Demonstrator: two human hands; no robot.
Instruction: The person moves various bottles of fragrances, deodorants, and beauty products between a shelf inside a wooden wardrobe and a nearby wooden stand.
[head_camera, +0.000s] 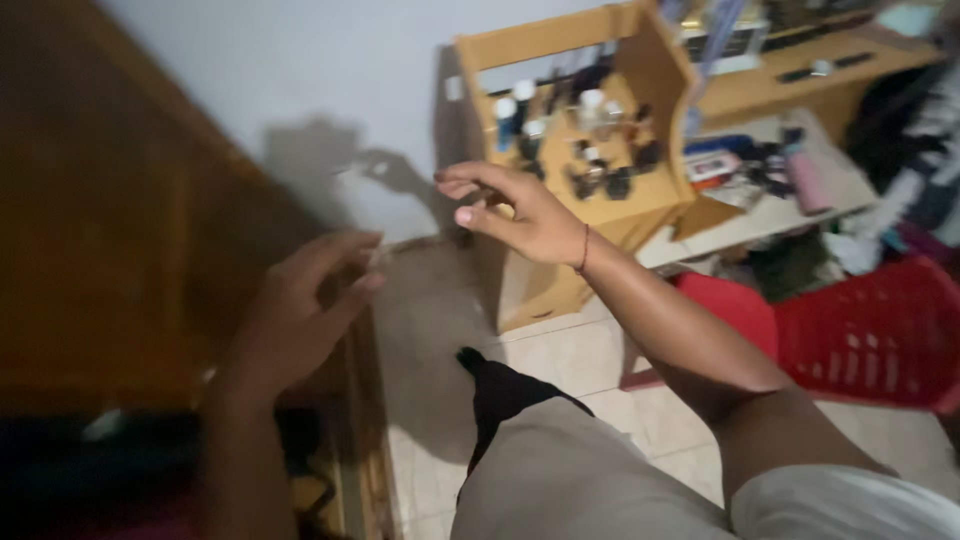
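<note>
Left hand: the left hand (300, 305) is raised in front of a dark wooden panel (110, 200), blurred, fingers loosely curled; something small and pale shows at its fingertips, too blurred to tell what it is or whether it is held.
Right hand: the right hand (515, 210) hovers open and relaxed, fingers slightly bent and pointing left, grasping nothing; a thin dark band circles the wrist.
Nearest thing: a light wooden rack (590, 150) stands on the tiled floor just behind the right hand, against the white wall, leaning in the view with its long side running up to the right.
Bottles: small bottles and jars (580, 140) with white and dark caps crowd the rack's shelf; labels cannot be made out.
Shelf beyond: a pink bottle (805, 175) lies on a pale shelf to the right.
Chair: a red plastic chair (860, 330) stands at right.
</note>
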